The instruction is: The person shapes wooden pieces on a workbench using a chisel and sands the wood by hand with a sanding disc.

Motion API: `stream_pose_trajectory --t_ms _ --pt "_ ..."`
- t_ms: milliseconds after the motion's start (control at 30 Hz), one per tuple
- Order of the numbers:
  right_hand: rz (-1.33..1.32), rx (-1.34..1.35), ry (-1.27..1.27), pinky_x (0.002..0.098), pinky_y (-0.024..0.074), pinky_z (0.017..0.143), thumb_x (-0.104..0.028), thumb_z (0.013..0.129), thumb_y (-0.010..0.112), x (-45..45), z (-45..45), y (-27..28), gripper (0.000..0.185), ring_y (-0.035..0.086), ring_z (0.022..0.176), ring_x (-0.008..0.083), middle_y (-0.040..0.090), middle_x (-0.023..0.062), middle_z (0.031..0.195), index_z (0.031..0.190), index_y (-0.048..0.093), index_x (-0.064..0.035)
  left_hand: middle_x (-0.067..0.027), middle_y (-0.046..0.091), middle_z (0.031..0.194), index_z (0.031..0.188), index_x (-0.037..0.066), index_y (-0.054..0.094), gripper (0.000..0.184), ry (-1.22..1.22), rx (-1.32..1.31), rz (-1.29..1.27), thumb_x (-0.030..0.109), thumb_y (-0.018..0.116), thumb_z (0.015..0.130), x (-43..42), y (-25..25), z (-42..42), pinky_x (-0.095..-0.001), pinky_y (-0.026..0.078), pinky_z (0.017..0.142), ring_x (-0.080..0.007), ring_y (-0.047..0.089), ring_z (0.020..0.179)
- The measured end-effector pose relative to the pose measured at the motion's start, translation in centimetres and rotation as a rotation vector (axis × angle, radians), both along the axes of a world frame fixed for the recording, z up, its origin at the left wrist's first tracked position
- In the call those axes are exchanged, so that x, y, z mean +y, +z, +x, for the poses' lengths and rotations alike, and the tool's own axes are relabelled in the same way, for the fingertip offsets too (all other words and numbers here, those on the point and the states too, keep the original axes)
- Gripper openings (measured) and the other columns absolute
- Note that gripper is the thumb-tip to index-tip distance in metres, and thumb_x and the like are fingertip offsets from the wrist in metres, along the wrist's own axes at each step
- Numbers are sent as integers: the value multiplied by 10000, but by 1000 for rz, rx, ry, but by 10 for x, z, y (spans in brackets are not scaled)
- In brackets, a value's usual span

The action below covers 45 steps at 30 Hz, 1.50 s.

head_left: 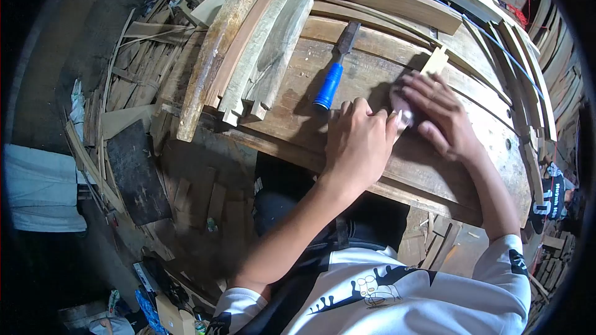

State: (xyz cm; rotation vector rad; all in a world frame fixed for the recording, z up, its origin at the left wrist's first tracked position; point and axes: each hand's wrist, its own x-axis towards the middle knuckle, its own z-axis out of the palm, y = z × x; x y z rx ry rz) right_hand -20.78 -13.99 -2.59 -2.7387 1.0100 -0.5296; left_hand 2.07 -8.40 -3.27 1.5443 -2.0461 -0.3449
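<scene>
Far to the left of the left hand, a white cloth [43, 189] shows beyond heaps of scrap wood [139, 80]. Nearer the hand, a rough-edged plank [217, 59] with a brown, bark-like face lies on a wooden workbench [369, 56], with several paler boards [282, 49] side by side along its right. Just beyond the left hand's knuckles and a little left lies a chisel [336, 71], its blue handle toward the hand and its blade pointing away. The left hand [358, 139] is curled, thumb and fingertips drawn together toward the right hand; what they pinch is unclear. Between the two hands is a pinkish, rounded object [399, 96], blurred and partly covered. A pale strip of wood [436, 60] sticks out just past the right hand's fingers. The right hand [439, 115] is blurred, its fingers extended and thumb apart, over the pinkish object; whether it grips anything cannot be told. Right of it, two small dark holes [508, 128] mark the bench.
</scene>
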Motion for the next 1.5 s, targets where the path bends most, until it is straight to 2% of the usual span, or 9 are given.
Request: stream_pose_trajectory --t_ms 167,367,467,567,767,933,1100,1300,1500 --pt "-69 -25 -266 596 78 1270 -311 1013 526 -24 -25 -13 550 387 1501 363 493 168 1564 1502 522 -60 -170 652 889 997 9 756 358 -5 -3 -28 287 538 1051 0 -3 0 -488 467 853 -332 645 908" --pt "16 -1 -11 589 62 1279 -327 981 552 3 2 3 594 390 1502 352 485 152 1574 1506 513 -50 -165 661 886 978 22 755 364 13 11 -3 278 510 1062 2 -3 -2 -500 455 852 -337 651 896" --pt "-47 18 -140 592 54 1278 -328 1016 533 -13 -12 -2 538 395 1500 346 495 149 1566 1499 540 -91 -168 661 868 948 25 751 368 -15 -11 24 274 505 1063 -1 0 0 -501 453 845 -342 653 878" --pt "-49 9 -234 593 53 1276 -347 1020 531 -20 -23 -8 552 391 1503 341 498 147 1565 1505 532 -85 -171 659 847 922 26 747 375 -13 -23 20 272 502 1064 -1 -1 -1 -503 451 833 -343 654 871" --pt "12 48 45 609 71 1271 -414 947 603 5 0 4 646 411 1492 350 520 147 1548 1490 542 -70 -175 660 827 895 29 747 394 -8 -3 2 289 505 1065 -2 -3 -1 -507 445 820 -342 657 858" --pt "-46 -31 -225 588 100 1264 -293 1023 531 -24 -25 -4 497 404 1497 345 530 157 1537 1466 571 -72 -173 663 818 876 36 751 403 -6 -28 11 294 505 1065 -2 -1 -1 -515 442 810 -343 660 849" --pt "7 -12 -12 609 45 1269 -483 909 606 3 0 0 706 417 1492 337 533 137 1542 1473 562 -61 -174 665 810 876 32 756 407 -27 -27 -12 294 506 1062 -4 -2 -1 -513 443 807 -342 661 847" --pt "-4 -57 -196 595 54 1271 -438 957 572 -15 -16 -2 629 409 1498 323 537 152 1534 1466 572 -68 -193 676 828 863 31 757 397 -26 -48 1 285 518 1053 -4 1 -1 -509 454 812 -350 671 860" --pt "-9 -8 -4 617 85 1265 -455 934 599 12 8 -1 667 416 1490 338 535 142 1536 1473 557 -64 -227 678 841 850 -3 748 394 -15 -57 -35 266 533 1042 -4 -1 -3 -518 506 813 -383 685 841"
